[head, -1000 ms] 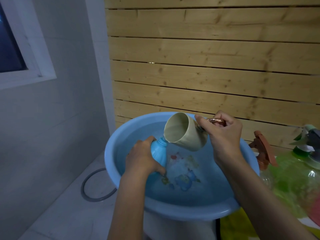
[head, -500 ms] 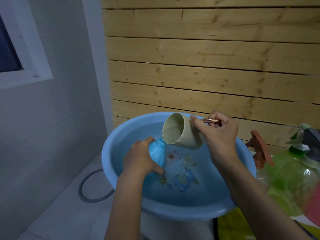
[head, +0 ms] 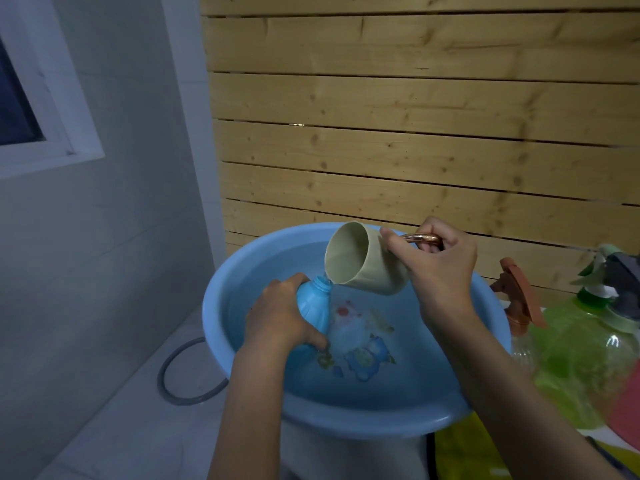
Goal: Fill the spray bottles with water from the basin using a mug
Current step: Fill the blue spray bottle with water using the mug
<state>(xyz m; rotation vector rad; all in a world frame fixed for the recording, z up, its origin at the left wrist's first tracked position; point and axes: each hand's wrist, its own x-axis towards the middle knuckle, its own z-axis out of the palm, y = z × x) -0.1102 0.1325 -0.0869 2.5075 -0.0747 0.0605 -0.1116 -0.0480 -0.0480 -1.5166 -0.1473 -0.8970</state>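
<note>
left hand (head: 280, 317): clenched round the body of the blue spray bottle (head: 313, 306), fingers curled under it. the bottle is held over the basin's water and leans so its open neck points up at the mug. no sprayer head on it. keeping it above the basin looks deliberate, since anything missing the narrow neck drops back into the supply.

right hand (head: 440, 271): grasping the mug (head: 363, 263) by its copper-coloured handle (head: 420, 238), thumb laid along the mug wall, likely to steady the tilt. the mug is tipped well over, its lip right at the bottle neck; touching or just above, cannot tell. a thin run of water seems to pass from lip to neck.

basin (head: 363, 424): pale blue and holding water, with a cartoon print showing through on the bottom. both hands work above its middle.

right of the basin: a clear bottle (head: 523, 348) with an orange trigger head (head: 519, 292), just beside the rim. past it is a green bottle (head: 581, 358). probably next in line.

behind the basin: wooden slat wall (head: 415, 133). left of the basin, on the floor: grey hose loop (head: 180, 375).

judgement: mid-pour. the fill level is hidden by opaque plastic.
</note>
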